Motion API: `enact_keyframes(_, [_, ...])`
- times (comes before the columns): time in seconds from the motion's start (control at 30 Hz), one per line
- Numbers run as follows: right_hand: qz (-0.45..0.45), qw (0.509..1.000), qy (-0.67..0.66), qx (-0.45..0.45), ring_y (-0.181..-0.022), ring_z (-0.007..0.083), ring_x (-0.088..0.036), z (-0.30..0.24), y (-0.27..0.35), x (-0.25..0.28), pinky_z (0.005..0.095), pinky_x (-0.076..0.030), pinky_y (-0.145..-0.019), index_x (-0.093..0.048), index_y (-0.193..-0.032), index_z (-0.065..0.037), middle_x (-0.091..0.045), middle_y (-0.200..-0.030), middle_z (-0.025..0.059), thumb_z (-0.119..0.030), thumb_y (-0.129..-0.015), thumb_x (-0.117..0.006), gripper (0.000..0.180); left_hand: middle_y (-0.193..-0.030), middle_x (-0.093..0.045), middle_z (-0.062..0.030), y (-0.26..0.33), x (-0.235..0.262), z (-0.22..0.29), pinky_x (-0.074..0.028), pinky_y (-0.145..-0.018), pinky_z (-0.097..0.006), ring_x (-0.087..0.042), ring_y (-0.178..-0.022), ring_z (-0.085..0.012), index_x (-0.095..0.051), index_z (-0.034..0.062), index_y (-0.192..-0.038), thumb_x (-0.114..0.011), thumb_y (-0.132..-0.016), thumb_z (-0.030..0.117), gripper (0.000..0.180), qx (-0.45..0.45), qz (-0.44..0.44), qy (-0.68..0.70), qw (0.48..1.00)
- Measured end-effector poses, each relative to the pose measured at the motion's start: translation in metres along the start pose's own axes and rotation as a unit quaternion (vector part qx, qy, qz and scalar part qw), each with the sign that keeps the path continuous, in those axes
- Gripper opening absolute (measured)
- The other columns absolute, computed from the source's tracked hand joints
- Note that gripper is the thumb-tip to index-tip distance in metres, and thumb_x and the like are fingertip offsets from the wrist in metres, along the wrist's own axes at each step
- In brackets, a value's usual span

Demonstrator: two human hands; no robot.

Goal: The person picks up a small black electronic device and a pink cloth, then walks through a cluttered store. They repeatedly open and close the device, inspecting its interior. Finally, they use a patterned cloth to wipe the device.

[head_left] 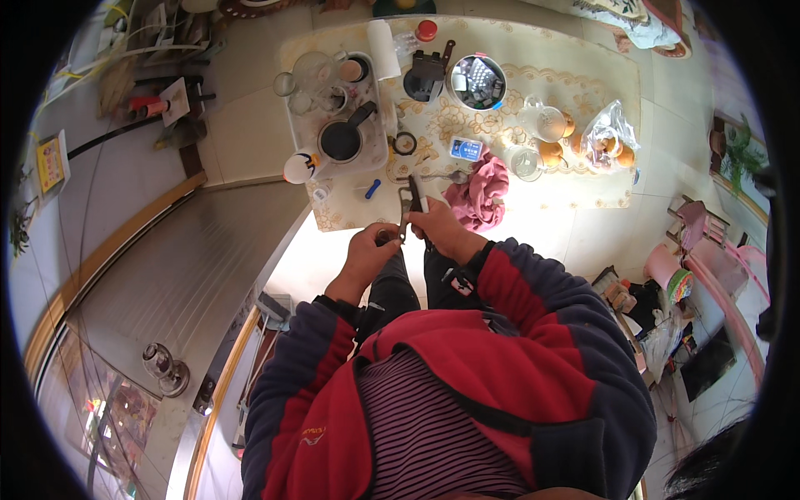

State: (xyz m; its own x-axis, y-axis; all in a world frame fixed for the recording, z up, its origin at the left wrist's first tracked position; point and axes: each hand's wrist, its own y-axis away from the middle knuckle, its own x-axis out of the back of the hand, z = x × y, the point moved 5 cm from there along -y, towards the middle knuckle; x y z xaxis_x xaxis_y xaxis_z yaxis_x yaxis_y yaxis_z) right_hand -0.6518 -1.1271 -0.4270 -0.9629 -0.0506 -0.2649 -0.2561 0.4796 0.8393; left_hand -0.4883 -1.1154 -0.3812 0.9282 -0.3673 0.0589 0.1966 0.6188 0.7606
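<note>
In front of my body, at the near edge of the table, both hands are closed round a slim dark-and-silver hand tool (415, 190) with a ring-like part on its side. My right hand (442, 229) grips it from the right, thumb along its lower part. My left hand (371, 252) is closed near its lower end, and something small and dark shows at the fingers; its kind is unclear. Just beyond the tool lie a spoon (457, 177) and a crumpled pink cloth (481, 196). To the left is a small blue object (372, 189).
A tray (297, 125) at the left bears glass jars and a dark pot (340, 141). Farther back stand a paper roll (383, 48), a black holder (427, 77) and a round container of dark pieces (477, 82). Glass jars (525, 162) and a clear bag (611, 133) sit right.
</note>
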Motion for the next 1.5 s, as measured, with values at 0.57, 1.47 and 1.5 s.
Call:
enact_keyframes(0.57, [0.370, 0.909, -0.009, 0.191, -0.047, 0.0116, -0.051, -0.137, -0.073, 0.191, 0.0272, -0.039, -0.043, -0.059, -0.086, 0.001, -0.056, -0.060, 0.0049, -0.017, -0.082, -0.064, 0.018, -0.098, -0.066, -0.0043, 0.022, 0.017, -0.044, -0.050, -0.074, -0.026, -0.063, -0.090, -0.0125, -0.062, 0.0029, -0.104, -0.056, -0.089, 0.003, 0.017, 0.078, 0.064, 0.188, 0.977])
enact_keyframes(1.47, [0.272, 0.727, 0.629, 0.038, -0.095, 0.0380, -0.063, -0.042, -0.092, 0.141, 0.0444, -0.052, -0.080, -0.053, -0.110, -0.002, -0.059, -0.107, 0.0216, -0.033, -0.072, -0.076, 0.054, -0.100, -0.066, -0.0055, 0.035, 0.029, -0.083, -0.050, -0.078, -0.027, -0.062, -0.090, -0.0132, -0.061, 0.0038, -0.106, -0.054, -0.089, 0.005, 0.018, 0.131, 0.045, 0.169, 0.976])
enact_keyframes(1.5, [0.276, 0.749, 0.599, 0.053, -0.095, 0.0387, -0.063, -0.044, -0.091, 0.139, 0.0451, -0.051, -0.081, -0.054, -0.109, 0.000, -0.061, -0.104, 0.0226, -0.036, -0.072, -0.075, 0.056, -0.100, -0.066, -0.0056, 0.036, 0.029, -0.083, -0.050, -0.078, -0.027, -0.062, -0.090, -0.0133, -0.061, 0.0036, -0.106, -0.054, -0.089, 0.005, 0.018, 0.133, 0.044, 0.170, 0.976])
